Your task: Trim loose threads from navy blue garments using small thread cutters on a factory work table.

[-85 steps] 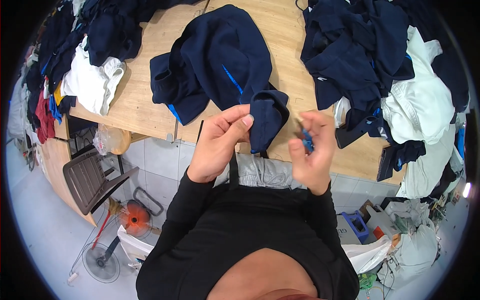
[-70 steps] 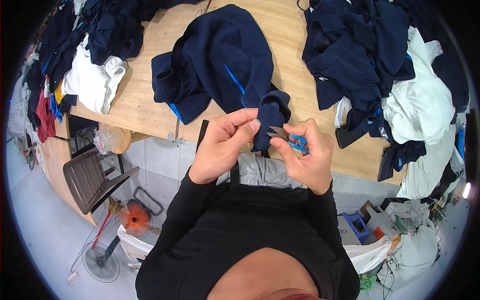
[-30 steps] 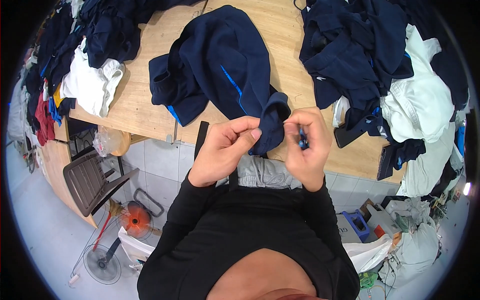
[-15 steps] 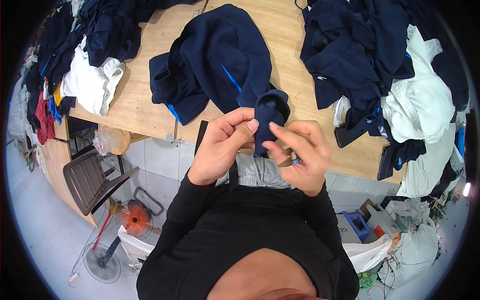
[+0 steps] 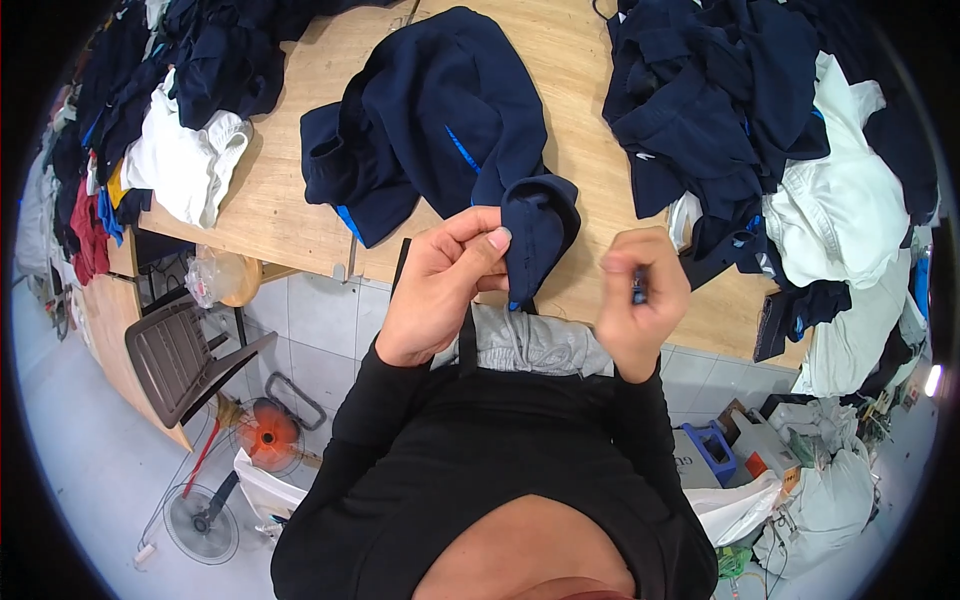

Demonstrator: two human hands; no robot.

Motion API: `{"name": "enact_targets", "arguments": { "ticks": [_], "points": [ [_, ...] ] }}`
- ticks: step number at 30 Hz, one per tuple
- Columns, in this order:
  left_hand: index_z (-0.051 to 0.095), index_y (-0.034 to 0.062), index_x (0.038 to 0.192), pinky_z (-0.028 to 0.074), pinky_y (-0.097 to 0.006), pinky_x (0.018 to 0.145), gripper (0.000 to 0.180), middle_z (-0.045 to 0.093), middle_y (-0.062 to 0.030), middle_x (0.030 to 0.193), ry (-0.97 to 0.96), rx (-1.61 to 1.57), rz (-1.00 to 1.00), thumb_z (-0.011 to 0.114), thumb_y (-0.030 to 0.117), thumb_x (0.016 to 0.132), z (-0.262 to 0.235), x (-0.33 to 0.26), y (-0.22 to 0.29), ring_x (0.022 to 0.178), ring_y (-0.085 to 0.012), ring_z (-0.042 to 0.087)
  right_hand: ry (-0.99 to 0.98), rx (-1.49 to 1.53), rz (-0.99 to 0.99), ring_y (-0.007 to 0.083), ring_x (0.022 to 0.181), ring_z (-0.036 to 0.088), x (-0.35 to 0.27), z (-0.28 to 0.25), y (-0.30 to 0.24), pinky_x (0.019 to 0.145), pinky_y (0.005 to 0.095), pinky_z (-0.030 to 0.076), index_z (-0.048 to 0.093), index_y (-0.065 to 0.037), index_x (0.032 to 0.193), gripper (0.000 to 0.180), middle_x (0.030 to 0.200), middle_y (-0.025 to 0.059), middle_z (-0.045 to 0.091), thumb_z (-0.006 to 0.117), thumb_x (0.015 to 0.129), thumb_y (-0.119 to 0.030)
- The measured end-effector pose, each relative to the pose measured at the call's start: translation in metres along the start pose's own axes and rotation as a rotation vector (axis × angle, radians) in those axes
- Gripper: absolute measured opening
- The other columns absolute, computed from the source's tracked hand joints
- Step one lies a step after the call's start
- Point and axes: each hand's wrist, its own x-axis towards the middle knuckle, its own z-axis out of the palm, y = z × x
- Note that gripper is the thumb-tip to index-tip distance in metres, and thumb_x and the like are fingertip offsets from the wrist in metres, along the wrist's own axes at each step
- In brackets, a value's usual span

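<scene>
A navy blue garment (image 5: 450, 120) with a thin blue stripe lies spread on the wooden table (image 5: 300, 215). My left hand (image 5: 445, 280) pinches its cuff (image 5: 540, 230) at the table's front edge, thumb on the fabric. To the right of the cuff and apart from it, my right hand (image 5: 640, 300) is closed around a small blue thread snipper (image 5: 637, 290), which is mostly hidden in the fist.
A heap of navy and white clothes (image 5: 760, 130) covers the table's right side; another pile (image 5: 170, 110) sits at the left. Below the table edge are a grey chair (image 5: 180, 350), an orange fan (image 5: 265, 440), a floor fan (image 5: 200, 520) and bags (image 5: 800, 490).
My right hand had the snipper at the cuff, beside the left hand; it has now drawn away to the right and risen. The left hand keeps pinching the cuff.
</scene>
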Motion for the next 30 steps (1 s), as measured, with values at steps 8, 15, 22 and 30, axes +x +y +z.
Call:
{"name": "enact_targets", "arguments": {
  "ticks": [8, 15, 22, 30],
  "points": [
    [0.066, -0.0008, 0.134, 0.06, -0.025, 0.089, 0.026, 0.076, -0.0041, 0.113, 0.041, -0.124, 0.081, 0.059, 0.015, 0.115, 0.018, 0.007, -0.009, 0.097, -0.0078, 0.072, -0.018, -0.173, -0.357, 0.0173, 0.07, 0.066, 0.0, 0.033, -0.005, 0.06, 0.0287, 0.05, 0.083, -0.005, 0.116, 0.05, 0.09, 0.0064, 0.068, 0.088, 0.069, 0.014],
    [0.062, -0.0023, 0.134, 0.061, -0.029, 0.092, 0.024, 0.072, -0.0051, 0.108, 0.092, -0.308, 0.16, 0.054, 0.011, 0.116, 0.034, 0.006, -0.012, 0.098, -0.0095, 0.072, 0.181, -0.066, 0.048, 0.0143, 0.076, 0.063, -0.002, 0.021, -0.006, 0.07, 0.0275, 0.051, 0.072, 0.0, 0.107, 0.021, 0.095, 0.0048, 0.066, 0.073, 0.087, 0.007],
    [0.06, -0.0036, 0.139, 0.061, -0.031, 0.093, 0.028, 0.072, -0.0087, 0.116, 0.15, -0.328, 0.192, 0.053, 0.012, 0.117, 0.05, 0.007, -0.005, 0.097, -0.0102, 0.07, 0.162, -0.05, 0.016, 0.017, 0.079, 0.065, -0.016, 0.022, -0.004, 0.074, 0.0296, 0.053, 0.058, 0.002, 0.122, 0.037, 0.092, 0.011, 0.067, 0.078, 0.102, -0.02],
    [0.06, -0.0026, 0.14, 0.058, -0.028, 0.091, 0.028, 0.072, -0.0055, 0.113, 0.036, -0.351, 0.227, 0.054, 0.01, 0.116, 0.044, 0.007, -0.018, 0.092, -0.0059, 0.064, 0.056, -0.152, -0.144, 0.028, 0.069, 0.072, -0.015, 0.026, -0.01, 0.06, 0.0339, 0.056, 0.065, 0.003, 0.113, 0.039, 0.089, 0.0172, 0.074, 0.092, 0.087, -0.008]
  ]
}}
